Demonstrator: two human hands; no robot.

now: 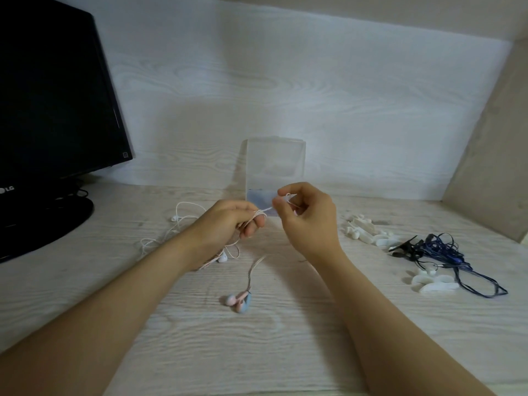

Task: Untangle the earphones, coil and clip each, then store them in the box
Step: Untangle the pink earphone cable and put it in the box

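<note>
Both hands are raised a little above the worktop [285, 338], close together but not touching. The left hand [231, 224] has its fingers [254, 224] curled round the pink cord [264, 210], which loops over one fingertip. A short taut stretch of cord runs from there up to the right hand [308, 221], whose thumb and forefinger pinch it at the tips while the other fingers [300, 212] are curled in loosely. Something small and white shows at that pinch, but it is too blurred to tell what it is. Below the fingers the cord hangs down to the pink buds [238, 301], which lie together on the worktop nearer the person. Under and to the left of the left fingers lie the white earphones [183, 221] in loose loops, with one bud just below the left wrist. Right behind the right fingers stands the clear box [275, 167], upright. To the right of the right fingers is a scatter of white clips [368, 232], and farther right the blue earphones [445, 252] sit in a tangle with more clips beside them. A dark monitor [54, 110] stands far to the left.
</note>
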